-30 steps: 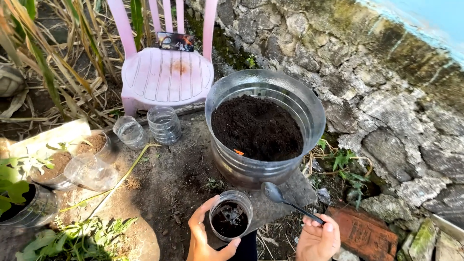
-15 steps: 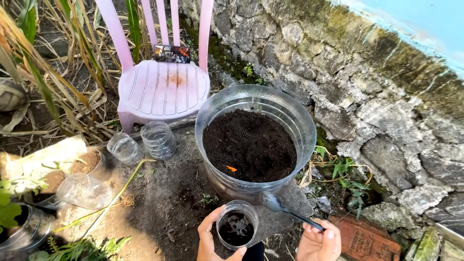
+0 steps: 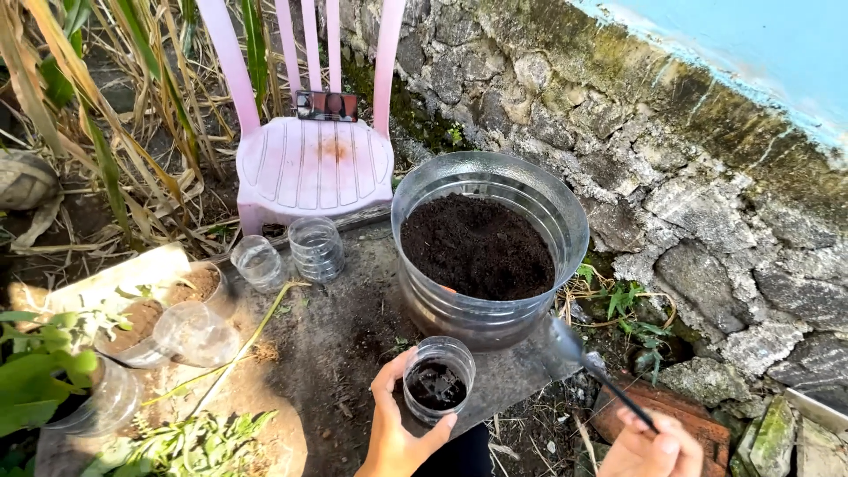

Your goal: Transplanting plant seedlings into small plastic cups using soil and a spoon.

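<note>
A small clear cup [image 3: 438,382] with dark soil in its bottom sits low in the centre of the frame, gripped around its side by the left hand [image 3: 395,430]. At the lower right, the right hand [image 3: 654,450] is clenched on the handle of a dark spoon [image 3: 594,368], whose bowl points up-left beside a large clear tub [image 3: 491,250] of soil. Behind stand two empty clear cups [image 3: 291,253] and a pink plastic chair [image 3: 314,159].

L hand [image 3: 397,433], R hand [image 3: 654,450] seemingly gripping
</note>
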